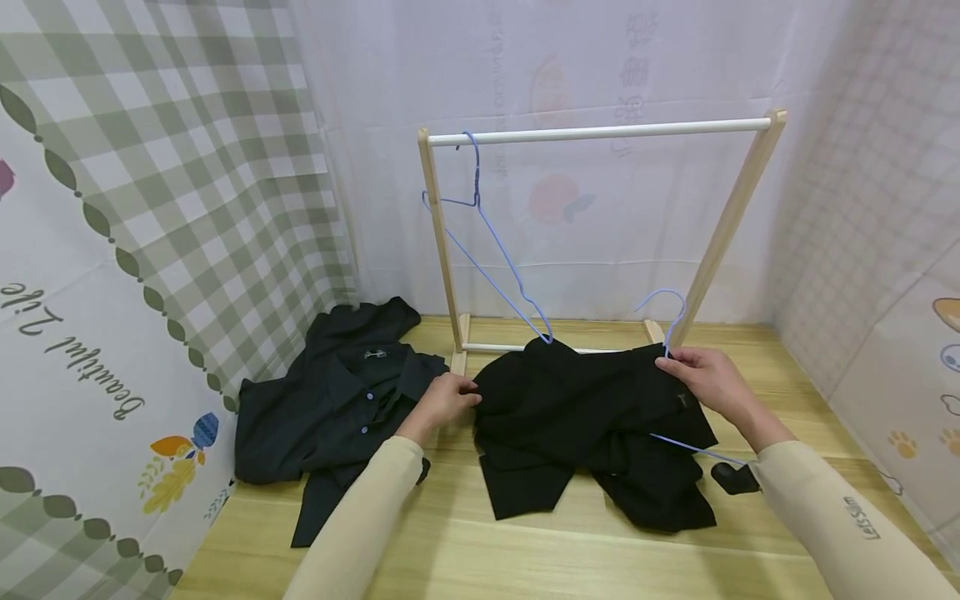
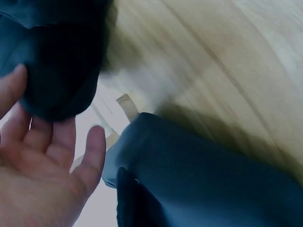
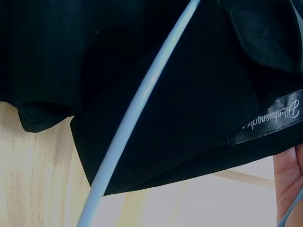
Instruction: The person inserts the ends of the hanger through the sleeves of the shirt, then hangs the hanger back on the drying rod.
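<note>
Step, my read: fitting blu hanger (image 3: 137, 104) to blk garment (image 1: 570, 400) | L hand (image 1: 444, 402) pinching garment edge; R hand (image 1: 708, 379) gripping edge + hanger neck | garment btwn hands, fronting rack (image 1: 600, 132) | I'd say nxt: seat hanger, keep cloth taut

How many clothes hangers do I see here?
2: one hanger hangs near the left end of the white bar, the other is with black clothing at the right hand. More may be hidden.

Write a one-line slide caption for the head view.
Left hand pinches a black garment, right hand holds it with a blue wire hanger, before a wooden-framed clothes rack.
</note>
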A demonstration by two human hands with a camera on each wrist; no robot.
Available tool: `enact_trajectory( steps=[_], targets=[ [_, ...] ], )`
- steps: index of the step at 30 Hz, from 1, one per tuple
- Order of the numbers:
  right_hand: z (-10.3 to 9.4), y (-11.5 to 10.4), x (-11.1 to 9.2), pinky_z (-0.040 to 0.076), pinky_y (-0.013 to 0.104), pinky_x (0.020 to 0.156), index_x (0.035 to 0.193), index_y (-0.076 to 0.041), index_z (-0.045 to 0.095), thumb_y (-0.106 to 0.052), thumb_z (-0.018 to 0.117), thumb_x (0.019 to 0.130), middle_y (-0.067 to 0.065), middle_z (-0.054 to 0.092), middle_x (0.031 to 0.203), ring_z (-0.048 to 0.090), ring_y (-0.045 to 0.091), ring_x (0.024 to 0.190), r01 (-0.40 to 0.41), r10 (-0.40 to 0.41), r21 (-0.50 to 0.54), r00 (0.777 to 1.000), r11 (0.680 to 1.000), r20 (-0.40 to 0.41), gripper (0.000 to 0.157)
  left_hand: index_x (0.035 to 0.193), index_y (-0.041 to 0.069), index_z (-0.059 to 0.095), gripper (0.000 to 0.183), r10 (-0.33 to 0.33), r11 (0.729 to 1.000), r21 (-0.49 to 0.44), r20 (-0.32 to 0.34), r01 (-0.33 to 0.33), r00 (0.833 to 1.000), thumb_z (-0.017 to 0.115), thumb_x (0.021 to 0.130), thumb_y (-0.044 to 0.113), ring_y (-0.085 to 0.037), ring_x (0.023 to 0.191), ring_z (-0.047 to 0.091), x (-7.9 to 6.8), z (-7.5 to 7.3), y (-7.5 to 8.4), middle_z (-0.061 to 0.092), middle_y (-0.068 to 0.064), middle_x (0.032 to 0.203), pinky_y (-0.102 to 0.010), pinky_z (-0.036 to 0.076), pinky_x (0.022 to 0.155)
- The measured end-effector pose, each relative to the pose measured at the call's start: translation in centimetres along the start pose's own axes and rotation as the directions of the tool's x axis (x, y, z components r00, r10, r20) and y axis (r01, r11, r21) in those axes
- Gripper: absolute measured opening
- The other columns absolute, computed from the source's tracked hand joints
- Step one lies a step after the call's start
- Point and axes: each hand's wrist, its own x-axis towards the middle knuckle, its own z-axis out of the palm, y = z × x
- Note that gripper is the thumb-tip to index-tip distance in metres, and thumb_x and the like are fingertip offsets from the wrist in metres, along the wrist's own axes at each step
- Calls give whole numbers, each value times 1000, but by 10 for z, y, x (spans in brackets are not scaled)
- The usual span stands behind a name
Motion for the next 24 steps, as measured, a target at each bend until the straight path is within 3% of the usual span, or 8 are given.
enact_trajectory(
  steps=[6, 9, 12, 14, 15, 17, 21, 24],
  targets=[
    [1, 0, 0, 41, 29, 67, 101, 3, 66, -35, 58, 102, 4, 59, 80, 50, 17, 77, -12, 12, 4, 1000, 1000, 10, 38, 114, 5, 73, 20, 16, 984, -170, -174, -46, 985, 62, 98, 12, -20, 91, 64, 2, -18, 15, 71, -8, 108, -35, 52, 79],
    [2, 0, 1, 40, 29, 65, 99, 3, 66, -33, 58, 102, 3, 58, 79, 49, 17, 75, -15, 15, 2, 1000, 1000, 5, 37, 115, 4, 72, 22, 33, 935, -335, -236, -113, 971, 59, 97, 9, -19, 94, 63, 1, -34, 32, 70, -9, 109, -31, 51, 80],
    [3, -1, 1, 40, 29, 64, 99, 3, 66, -34, 58, 102, 3, 57, 79, 48, 16, 75, -25, 25, 16, 1000, 1000, 1, 37, 113, -2, 70, 24, 71, 858, -468, -301, -213, 951, 57, 94, 3, -18, 92, 61, -2, -49, 50, 69, -12, 107, -26, 50, 77],
    [3, -2, 1, 40, 29, 64, 99, 3, 66, -35, 58, 101, 3, 58, 79, 48, 16, 74, -24, 25, 25, 1000, 999, -12, 38, 112, -6, 69, 25, 97, 820, -508, -330, -263, 939, 56, 92, 0, -19, 89, 59, -4, -56, 58, 68, -15, 104, -25, 49, 73],
    [3, -3, 1, 40, 29, 63, 99, 2, 67, -35, 58, 101, 3, 58, 79, 48, 15, 74, -20, 21, 26, 1000, 999, -24, 39, 112, -6, 69, 25, 106, 819, -503, -341, -277, 934, 57, 91, -1, -19, 89, 58, -4, -58, 61, 67, -15, 104, -25, 48, 73],
    [2, -3, 1, 41, 29, 62, 98, 2, 68, -36, 58, 101, 4, 59, 78, 48, 14, 72, -11, 12, 19, 998, 1000, -54, 39, 112, -4, 70, 24, 112, 851, -452, -340, -267, 934, 58, 91, 1, -20, 90, 58, -2, -60, 62, 67, -15, 106, -26, 48, 74],
    [-1, 1, 0, 42, 29, 64, 98, 3, 68, -37, 57, 101, 7, 62, 81, 50, 15, 73, -4, 5, 8, 996, 1000, -85, 41, 115, 6, 72, 23, 73, 970, -201, -290, -135, 954, 64, 93, 8, -19, 93, 59, 2, -53, 45, 68, -7, 108, -32, 49, 78],
    [-4, 6, -2, 44, 30, 71, 106, 4, 69, -40, 55, 102, 14, 66, 93, 53, 17, 82, -24, 26, 19, 997, 1000, -73, 46, 117, 6, 72, 24, 45, 996, -63, -244, -62, 969, 66, 94, 7, -22, 90, 60, 3, -46, 25, 68, -8, 104, -38, 50, 79]
  ],
)
